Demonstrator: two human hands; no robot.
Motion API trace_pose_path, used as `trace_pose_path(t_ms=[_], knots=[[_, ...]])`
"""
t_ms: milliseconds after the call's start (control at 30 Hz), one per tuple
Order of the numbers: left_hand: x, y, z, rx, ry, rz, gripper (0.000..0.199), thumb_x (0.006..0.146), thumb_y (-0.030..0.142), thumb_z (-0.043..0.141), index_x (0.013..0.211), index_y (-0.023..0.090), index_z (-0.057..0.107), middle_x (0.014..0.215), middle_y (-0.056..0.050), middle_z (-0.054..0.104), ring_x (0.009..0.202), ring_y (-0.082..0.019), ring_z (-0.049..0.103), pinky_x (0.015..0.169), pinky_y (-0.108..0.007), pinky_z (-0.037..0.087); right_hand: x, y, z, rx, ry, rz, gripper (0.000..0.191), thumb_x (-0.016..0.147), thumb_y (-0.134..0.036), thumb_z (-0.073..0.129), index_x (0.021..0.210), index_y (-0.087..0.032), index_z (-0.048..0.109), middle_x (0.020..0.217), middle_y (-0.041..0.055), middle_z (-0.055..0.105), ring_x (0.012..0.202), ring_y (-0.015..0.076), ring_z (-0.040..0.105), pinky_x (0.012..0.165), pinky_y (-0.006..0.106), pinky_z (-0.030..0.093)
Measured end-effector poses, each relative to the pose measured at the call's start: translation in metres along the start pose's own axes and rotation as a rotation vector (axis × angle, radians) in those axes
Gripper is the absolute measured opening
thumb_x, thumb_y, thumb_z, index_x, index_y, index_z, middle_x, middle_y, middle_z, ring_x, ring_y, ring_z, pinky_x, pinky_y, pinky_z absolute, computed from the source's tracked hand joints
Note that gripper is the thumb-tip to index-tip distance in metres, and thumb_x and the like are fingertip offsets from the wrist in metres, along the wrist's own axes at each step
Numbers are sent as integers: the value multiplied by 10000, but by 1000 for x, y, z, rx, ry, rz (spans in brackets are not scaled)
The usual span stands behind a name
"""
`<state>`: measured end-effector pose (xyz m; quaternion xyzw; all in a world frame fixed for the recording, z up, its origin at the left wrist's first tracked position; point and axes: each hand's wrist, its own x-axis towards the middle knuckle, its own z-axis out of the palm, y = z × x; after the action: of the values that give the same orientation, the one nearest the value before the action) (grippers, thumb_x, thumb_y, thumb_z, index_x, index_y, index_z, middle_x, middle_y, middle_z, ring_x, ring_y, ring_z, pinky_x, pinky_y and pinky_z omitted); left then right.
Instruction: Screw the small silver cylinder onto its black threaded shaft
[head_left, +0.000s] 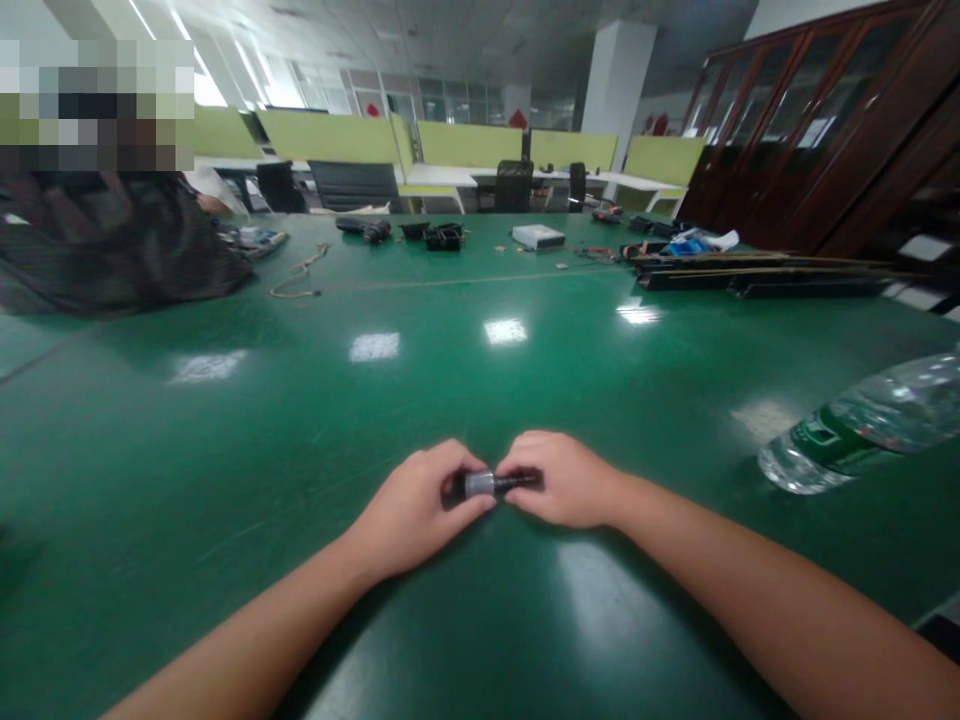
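Note:
Low over the green table, my two hands meet at a small cylinder-shaped object [480, 485] with a grey, shiny body and a narrower, dark, ridged part on its right. Its exact kind is too small to make out. My left hand [427, 505] is closed around the grey end, thumb below and fingers above. The dark ridged end sits between the thumb and fingers of my right hand [559, 480]. The object lies roughly level, and parts of it are covered by the fingers.
A clear plastic water bottle [847, 430] with a green label lies tilted at the right. Black strips [765, 275] are piled at the back right. Along the far edge are a white box [538, 237], black parts [442, 235] and a cable [300, 272]. A dark bag [112, 240] stands back left.

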<state>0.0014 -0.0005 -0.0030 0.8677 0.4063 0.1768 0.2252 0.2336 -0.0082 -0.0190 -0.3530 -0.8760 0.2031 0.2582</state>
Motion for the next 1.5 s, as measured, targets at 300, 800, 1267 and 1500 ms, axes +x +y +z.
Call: trace_pose_path(t_ms=[300,800,1267,1500], knots=[[-2,1,-1,15,-13,-22,216,885,406,655,994,222,683,833,-12,645,724,-183,580,641,-288,408,-1,-1,-1,-22,-2,-4,140,835,-168,682,967,-173,728,879,43,698,836,170,599,767,276,452],[-2,1,-2,11,-19,-11,232,879,400,666,1012,210,676,846,-13,645,735,-181,580,664,-295,409,-4,2,-6,-18,-21,22,133,808,-237,728,926,-175,730,825,22,675,786,155,593,736,262,437],[-2,-1,-2,2,-37,-6,235,894,418,656,1009,215,676,836,-6,639,736,-183,580,671,-300,407,-7,7,-11,43,-31,92,94,776,-202,729,862,-164,733,778,10,661,704,124,587,674,237,441],[-1,1,-3,8,-33,-11,236,889,418,655,999,210,679,828,-7,646,730,-185,584,672,-301,411,-8,9,-16,41,-41,92,72,750,-183,727,819,-161,733,760,8,672,678,116,588,647,229,439]])
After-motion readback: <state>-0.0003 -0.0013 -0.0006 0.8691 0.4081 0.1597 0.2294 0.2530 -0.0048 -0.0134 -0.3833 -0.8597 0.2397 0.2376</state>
